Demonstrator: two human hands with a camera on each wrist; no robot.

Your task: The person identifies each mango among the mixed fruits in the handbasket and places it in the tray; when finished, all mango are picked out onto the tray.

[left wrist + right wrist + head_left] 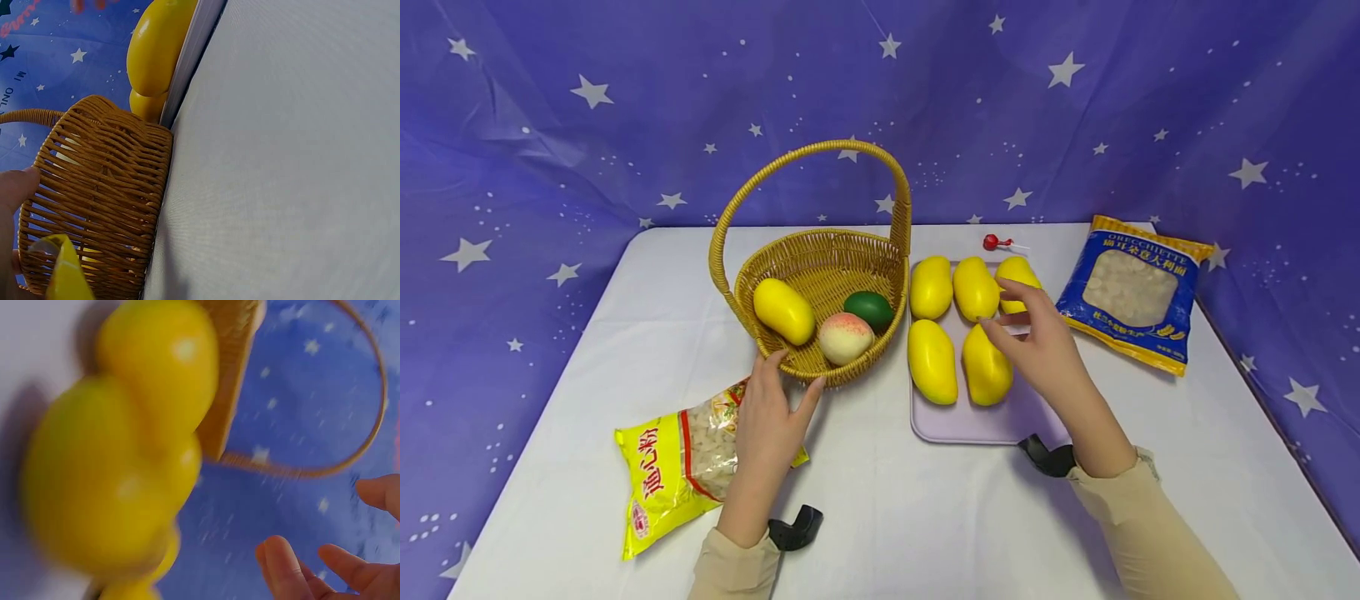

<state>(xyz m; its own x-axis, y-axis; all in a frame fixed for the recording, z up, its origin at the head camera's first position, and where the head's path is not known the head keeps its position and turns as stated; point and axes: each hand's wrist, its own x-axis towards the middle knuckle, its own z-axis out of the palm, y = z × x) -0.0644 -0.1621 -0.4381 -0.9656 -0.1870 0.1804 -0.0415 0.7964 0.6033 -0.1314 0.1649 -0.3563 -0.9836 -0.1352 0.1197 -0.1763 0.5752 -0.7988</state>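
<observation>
My left hand [767, 425] is at the front rim of a wicker basket [816, 242], holding it with fingertips over the rim and the thumb on its outer side. In the left wrist view the thumb [19, 187] lies against the weave. Inside are a yellow mango [784, 311], a pinkish-white peach [846, 338] and a dark green oval fruit [868, 311]. My right hand [1045, 346] hovers with spread fingers over a lilac tray [970, 425] bearing several mangoes [932, 362]. In the right wrist view its fingers [284, 565] hold nothing and stand apart from the mangoes.
A yellow pasta bag [670, 475] lies under my left forearm and hand. At the right, a blue orecchiette bag [1131, 292] lies beside the tray. A red lollipop [992, 242] is behind the tray on the white-covered table [880, 525]. Starry blue cloth [955, 100] hangs behind.
</observation>
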